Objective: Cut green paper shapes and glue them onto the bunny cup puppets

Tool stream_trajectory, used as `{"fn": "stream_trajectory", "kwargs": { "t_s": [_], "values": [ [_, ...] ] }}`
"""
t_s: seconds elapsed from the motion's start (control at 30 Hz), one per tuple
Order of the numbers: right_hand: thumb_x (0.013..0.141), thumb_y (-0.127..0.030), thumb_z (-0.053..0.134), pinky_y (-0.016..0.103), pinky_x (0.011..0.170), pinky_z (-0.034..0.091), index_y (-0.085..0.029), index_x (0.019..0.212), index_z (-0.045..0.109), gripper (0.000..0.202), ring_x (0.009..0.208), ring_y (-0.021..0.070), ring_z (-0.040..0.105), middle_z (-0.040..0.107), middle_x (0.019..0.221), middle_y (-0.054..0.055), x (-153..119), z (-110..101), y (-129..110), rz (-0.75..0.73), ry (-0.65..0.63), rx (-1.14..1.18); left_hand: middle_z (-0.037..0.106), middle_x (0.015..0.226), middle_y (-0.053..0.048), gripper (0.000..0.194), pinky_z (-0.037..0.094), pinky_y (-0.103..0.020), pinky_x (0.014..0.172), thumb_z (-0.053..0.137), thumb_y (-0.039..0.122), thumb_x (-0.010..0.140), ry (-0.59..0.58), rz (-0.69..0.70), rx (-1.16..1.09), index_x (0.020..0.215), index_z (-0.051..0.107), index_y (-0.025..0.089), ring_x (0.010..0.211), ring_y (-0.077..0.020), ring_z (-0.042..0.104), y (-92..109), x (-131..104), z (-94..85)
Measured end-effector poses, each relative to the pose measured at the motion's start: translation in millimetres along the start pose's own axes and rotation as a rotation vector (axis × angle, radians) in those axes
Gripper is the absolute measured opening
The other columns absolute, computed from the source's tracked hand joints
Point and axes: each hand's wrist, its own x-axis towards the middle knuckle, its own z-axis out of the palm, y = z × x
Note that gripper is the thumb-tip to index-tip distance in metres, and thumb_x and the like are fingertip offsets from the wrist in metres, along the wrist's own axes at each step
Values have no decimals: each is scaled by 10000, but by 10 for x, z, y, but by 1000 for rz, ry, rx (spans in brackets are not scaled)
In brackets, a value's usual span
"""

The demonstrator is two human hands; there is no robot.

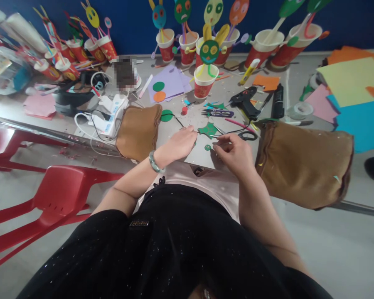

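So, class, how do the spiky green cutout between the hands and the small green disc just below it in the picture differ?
Shape: the spiky green cutout has pointed tips; the small green disc is round.
Size: the cutout is larger than the disc.
Place: the disc is nearer the front edge of the table than the cutout.
Both are green.

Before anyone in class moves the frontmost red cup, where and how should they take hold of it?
Wrap the red wall of the frontmost red cup, below its white rim, coming from the table's near side. It stands upright and narrows downward, with other red cups behind. The paper figure above its mouth looks too flimsy to lift by.
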Motion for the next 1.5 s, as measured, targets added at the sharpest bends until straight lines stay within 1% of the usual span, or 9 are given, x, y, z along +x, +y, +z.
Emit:
{"fn": "stream_trajectory", "kwargs": {
  "t_s": [0.1,0.27,0.37,0.5,0.8,0.93,1.1,1.3,1.5],
  "values": [
    [807,-274,698,385,762,565,-219,986,697,188,761,238,729,792,952,92,-31,46,11,-89,39,-130,645,1262,-204,245,503,-416,1112,441,105,1045,1,1,-39,1172,645,58,1203,-297,642,7,-22,-27],
    [841,-287,678,414,798,552,-215,992,717,172,881,289,730,781,992,129,-73,171,-60,-203,-5,-212,630,1282,-222,237,499,-425,1110,449,118,1039,7,18,-70,1194,613,46,1218,-307,638,-3,-39,-46],
    [860,-287,673,404,770,535,-218,999,716,161,829,276,710,777,960,117,-57,203,-104,-237,-30,-231,649,1245,-212,232,516,-441,1091,403,102,1036,37,44,-85,1125,616,79,1179,-292,647,-36,-29,-15],
    [865,-281,674,394,769,523,-224,1008,717,159,774,251,684,766,919,93,-33,179,-114,-246,-3,-236,662,1225,-168,146,524,-443,1074,524,105,965,91,46,-179,1095,581,140,1157,-273,636,-111,-36,55],
    [849,-286,686,412,773,523,-212,974,718,149,767,261,667,756,877,96,-32,196,-108,-216,-10,-245,672,1197,-105,334,543,-370,956,630,89,848,179,-40,-422,1145,517,190,1023,-200,650,-249,-67,132],
    [870,-281,676,456,856,534,-235,987,709,130,897,309,691,793,929,104,62,258,-142,-283,-28,-260,694,1189,-120,427,556,-410,983,596,75,851,182,-44,-393,1250,481,177,1082,-234,669,-223,-54,124],
    [844,-229,651,511,932,526,-220,1087,696,246,1012,356,710,817,1021,134,164,351,-209,-322,-88,-293,701,1249,-165,397,571,-425,1009,498,79,910,216,13,-335,1297,461,161,1138,-258,683,-111,-29,163],
    [816,-201,613,510,934,536,-234,1081,670,273,967,327,739,829,1034,119,118,412,-176,-286,-70,-228,729,1178,-181,404,580,-455,978,429,58,937,217,-35,-279,1330,480,136,1097,-274,700,-34,18,190],
    [801,-212,633,542,986,533,-231,1061,670,264,1038,339,754,830,1074,130,68,383,-172,-259,-114,-189,722,1175,-176,346,560,-422,975,399,56,972,189,-43,-254,1298,489,130,1099,-258,696,-23,38,173]
  ]
}}
